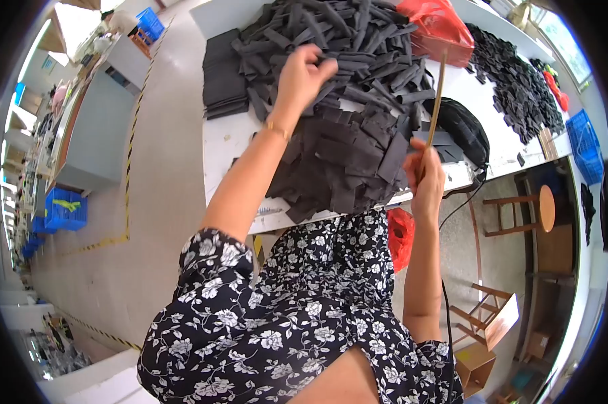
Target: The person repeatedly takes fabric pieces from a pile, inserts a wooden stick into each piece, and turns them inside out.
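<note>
My right hand point(425, 178) is closed around a thin, yellowish-brown stick point(440, 97) that points up and away from me. Over a heap of rolled dark-grey fabric tubes point(344, 34) hangs my left hand point(305, 75), fingers bent, a gap between thumb and fingertips, nothing visible in it. Nearer my body lies a loose pile of flat dark fabric pieces point(338, 158), between my two forearms. A neat stack of folded dark fabric point(222, 74) stands left of the rolled tubes.
A red plastic bag point(437, 34) and a black bundle point(462, 128) with a cable lie on the white table point(216, 145). Small dark pieces point(519, 87) are heaped at right. Wooden stools point(496, 316) stand to the right, blue crates point(65, 207) on the left-hand floor.
</note>
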Demonstrator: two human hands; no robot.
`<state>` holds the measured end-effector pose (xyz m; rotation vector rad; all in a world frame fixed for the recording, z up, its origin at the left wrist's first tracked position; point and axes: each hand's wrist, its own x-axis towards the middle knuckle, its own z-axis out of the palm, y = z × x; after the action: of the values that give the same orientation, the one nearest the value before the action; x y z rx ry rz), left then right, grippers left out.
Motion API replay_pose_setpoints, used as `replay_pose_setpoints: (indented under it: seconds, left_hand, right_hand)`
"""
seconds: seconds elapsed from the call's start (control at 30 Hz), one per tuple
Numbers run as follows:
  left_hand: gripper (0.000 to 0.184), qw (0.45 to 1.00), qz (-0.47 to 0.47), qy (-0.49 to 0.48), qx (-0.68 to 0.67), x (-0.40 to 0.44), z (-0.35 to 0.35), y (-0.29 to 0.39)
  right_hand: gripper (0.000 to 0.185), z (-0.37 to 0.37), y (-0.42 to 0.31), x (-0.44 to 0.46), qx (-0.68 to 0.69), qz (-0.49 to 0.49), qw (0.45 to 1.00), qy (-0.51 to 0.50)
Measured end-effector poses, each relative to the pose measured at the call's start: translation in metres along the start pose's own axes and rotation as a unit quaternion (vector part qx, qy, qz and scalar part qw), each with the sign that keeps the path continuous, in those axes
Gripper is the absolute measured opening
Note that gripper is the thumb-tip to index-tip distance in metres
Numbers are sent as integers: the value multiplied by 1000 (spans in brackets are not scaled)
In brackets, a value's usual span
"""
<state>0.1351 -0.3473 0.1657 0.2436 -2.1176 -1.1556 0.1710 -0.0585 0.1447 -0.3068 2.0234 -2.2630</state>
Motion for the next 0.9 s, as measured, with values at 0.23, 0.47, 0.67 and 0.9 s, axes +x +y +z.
replay_pose_setpoints:
  seconds: [0.23,0.47,0.67,0.9]
  left_hand:
    - [17,919,184,-333,108,-111,71,-29]
    - [11,938,128,-317,54,-97,75,-24]
    - [13,912,126,-385,68,-97,74,-33]
    - [13,899,81,-428,37,-92,60,-13]
  right_hand:
    - [21,-112,60,-66,-256,31,966,0]
    - [21,-151,44,-89,-365,63,928,-46]
    - [23,-147,49,-87,-411,20,908,-77]
    - [22,-139,46,-78,-401,16,910,-106]
